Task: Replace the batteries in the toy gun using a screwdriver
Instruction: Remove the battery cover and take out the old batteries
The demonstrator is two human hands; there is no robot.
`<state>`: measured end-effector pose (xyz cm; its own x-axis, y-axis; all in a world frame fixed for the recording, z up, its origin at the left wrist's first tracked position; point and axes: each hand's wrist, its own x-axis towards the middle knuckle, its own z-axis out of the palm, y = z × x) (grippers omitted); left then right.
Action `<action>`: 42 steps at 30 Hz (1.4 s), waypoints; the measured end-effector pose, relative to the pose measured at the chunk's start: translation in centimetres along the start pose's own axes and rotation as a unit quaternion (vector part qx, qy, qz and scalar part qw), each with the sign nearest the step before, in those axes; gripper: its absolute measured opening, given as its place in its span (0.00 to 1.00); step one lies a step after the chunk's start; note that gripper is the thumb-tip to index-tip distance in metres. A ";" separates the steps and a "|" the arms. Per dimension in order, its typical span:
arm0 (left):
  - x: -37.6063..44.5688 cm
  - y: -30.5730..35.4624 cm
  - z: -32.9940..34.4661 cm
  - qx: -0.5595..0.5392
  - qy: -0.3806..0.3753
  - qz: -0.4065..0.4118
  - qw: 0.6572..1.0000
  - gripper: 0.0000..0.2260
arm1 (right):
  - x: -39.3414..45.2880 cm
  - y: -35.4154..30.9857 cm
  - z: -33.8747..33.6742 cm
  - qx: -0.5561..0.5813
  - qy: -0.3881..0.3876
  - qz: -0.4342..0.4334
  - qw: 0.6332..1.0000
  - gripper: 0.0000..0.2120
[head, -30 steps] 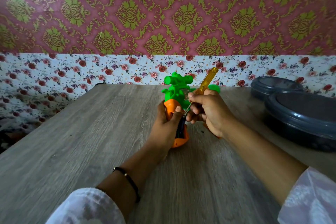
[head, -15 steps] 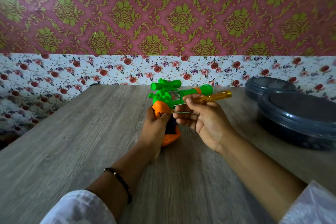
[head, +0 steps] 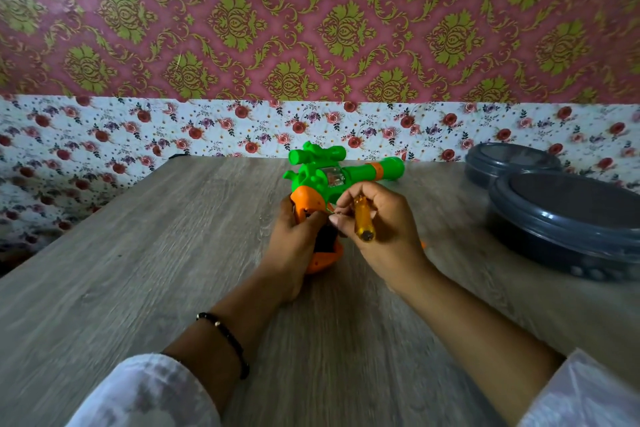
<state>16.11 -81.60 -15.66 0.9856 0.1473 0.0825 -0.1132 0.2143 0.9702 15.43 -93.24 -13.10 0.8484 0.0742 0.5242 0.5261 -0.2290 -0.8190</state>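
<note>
A green and orange toy gun [head: 332, 177] stands upright on the wooden table [head: 138, 270], barrel pointing right. My left hand [head: 294, 246] wraps around its orange grip, where a dark opening shows between my fingers. My right hand [head: 381, 229] holds a screwdriver [head: 362, 218] with a clear amber handle, whose butt end points toward me. My fingers hide its shaft and tip. The fingertips of both hands meet at the grip.
Two dark grey round lidded containers [head: 568, 215] sit on the table at the right, one behind the other. A flowered wall [head: 207, 128] runs along the table's far edge. White sleeves cover both forearms near the bottom.
The gun's barrel has swung from facing away to pointing right. The screwdriver handle has turned from pointing up and away, through sideways, to pointing toward me. My right hand has closed in on the grip.
</note>
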 end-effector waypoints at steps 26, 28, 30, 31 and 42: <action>0.6 -0.5 -0.7 -0.043 -0.022 -0.024 0.999 0.23 | 1.1 1.5 -9.8 -0.325 0.007 0.235 0.916 0.11; 0.7 -0.7 -0.9 -0.036 -0.027 -0.032 0.998 0.25 | 1.4 1.0 -9.5 -0.213 0.027 0.178 0.960 0.06; 0.8 -0.8 -1.0 -0.036 -0.031 -0.043 0.998 0.26 | 1.5 0.2 -8.6 -0.039 0.038 0.154 0.987 0.05; 0.8 -0.7 -1.0 -0.037 -0.034 -0.048 0.998 0.27 | 1.4 -0.3 -8.1 0.015 0.033 0.137 0.990 0.05; 0.7 -0.5 -0.9 -0.048 -0.067 -0.039 0.996 0.44 | -0.7 0.8 -1.0 0.080 -0.047 0.060 0.994 0.04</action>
<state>16.76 -80.73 -16.32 0.9990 -0.0020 0.0437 -0.0409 0.3119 0.9492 15.23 -94.47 -13.89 0.9036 0.1472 0.4023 0.4168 -0.0855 -0.9050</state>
